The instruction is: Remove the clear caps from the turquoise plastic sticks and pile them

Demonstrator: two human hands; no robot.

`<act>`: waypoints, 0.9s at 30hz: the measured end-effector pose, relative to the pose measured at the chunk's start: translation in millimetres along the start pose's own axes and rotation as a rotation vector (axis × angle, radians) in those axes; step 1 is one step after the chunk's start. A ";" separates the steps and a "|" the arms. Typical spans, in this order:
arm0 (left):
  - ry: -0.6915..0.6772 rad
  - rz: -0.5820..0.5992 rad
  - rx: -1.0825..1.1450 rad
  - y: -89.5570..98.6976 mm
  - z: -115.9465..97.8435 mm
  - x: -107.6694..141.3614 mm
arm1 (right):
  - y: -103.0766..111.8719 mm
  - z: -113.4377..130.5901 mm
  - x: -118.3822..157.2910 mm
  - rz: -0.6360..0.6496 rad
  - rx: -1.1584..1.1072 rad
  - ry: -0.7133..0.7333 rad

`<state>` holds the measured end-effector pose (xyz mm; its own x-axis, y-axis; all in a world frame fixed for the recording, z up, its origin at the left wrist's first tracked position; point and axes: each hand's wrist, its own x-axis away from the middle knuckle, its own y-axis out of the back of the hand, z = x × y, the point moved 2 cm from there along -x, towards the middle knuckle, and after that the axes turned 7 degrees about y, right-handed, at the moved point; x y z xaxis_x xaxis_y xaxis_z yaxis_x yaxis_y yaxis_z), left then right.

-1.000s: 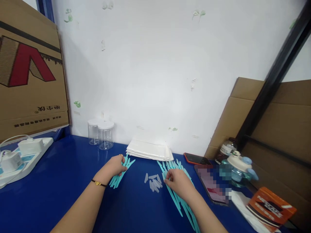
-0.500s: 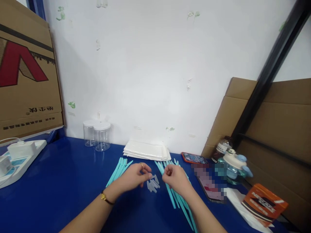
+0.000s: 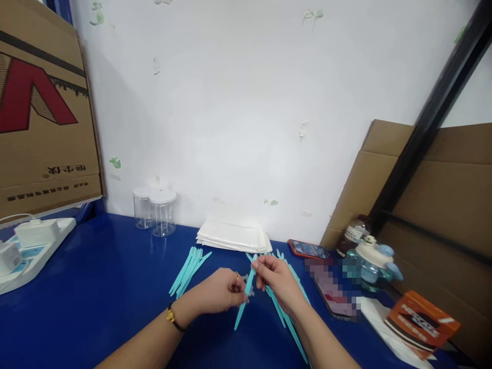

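A turquoise plastic knife (image 3: pixel 250 280) is held at a slant above the table, its lower end pointing down toward me. My right hand (image 3: pixel 277 281) pinches it near the top. The closed fingertips of my left hand (image 3: pixel 225 291) meet around its middle, covering part of it. Behind those fingers lie small translucent plastic pieces (image 3: pixel 251 291), mostly hidden. Turquoise cutlery (image 3: pixel 290 328), with several long handles showing, lies under and beside my right hand and forearm. To the left of my hands is another turquoise bunch (image 3: pixel 187 272) with fork and knife heads pointing away.
White flat packets (image 3: pixel 232 237) are stacked against the wall. Two clear jars (image 3: pixel 163 218) stand back left, and a power strip (image 3: pixel 49 253) is far left. At right are phones (image 3: pixel 307 249), a teal bottle (image 3: pixel 371 266) and an orange box (image 3: pixel 421 323).
The turquoise knife is now up between my hands, where there was a gap before. My left hand has moved slightly right and down, now over the translucent pieces.
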<state>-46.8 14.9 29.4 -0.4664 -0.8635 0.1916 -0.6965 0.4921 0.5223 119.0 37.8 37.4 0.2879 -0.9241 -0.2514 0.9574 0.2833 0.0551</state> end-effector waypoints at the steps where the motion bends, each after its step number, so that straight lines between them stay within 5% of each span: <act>1: 0.012 -0.006 -0.003 2.0 -2.0 1.6 | -0.1 0.1 0.0 -0.023 0.007 0.009; 6: 0.030 -0.087 -0.078 23.4 -12.5 15.2 | -4.2 -2.4 -3.4 -0.135 -0.070 0.027; 12: 0.085 0.074 -0.191 32.7 -8.5 28.3 | 26.8 0.6 -11.6 -0.307 -0.135 0.051; 15: 0.155 -0.050 -0.220 47.1 0.2 30.2 | 29.4 -5.4 -9.2 -0.112 0.147 -0.053; 19: 0.313 -0.313 -0.261 81.2 19.8 34.9 | 4.9 -19.8 -3.5 0.149 0.623 -0.106; 22: 0.419 -0.319 -0.257 97.8 33.5 38.0 | 2.7 -17.9 -3.4 0.145 0.811 -0.058; 27: 0.510 -0.256 -0.220 99.4 45.1 36.5 | 38.5 -0.7 0.0 0.039 1.110 -0.063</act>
<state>-157.6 37.3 50.9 0.0585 -0.9220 0.3826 -0.5974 0.2747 0.7534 155.9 48.9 38.9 0.2885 -0.9398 -0.1829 0.4250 -0.0454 0.9040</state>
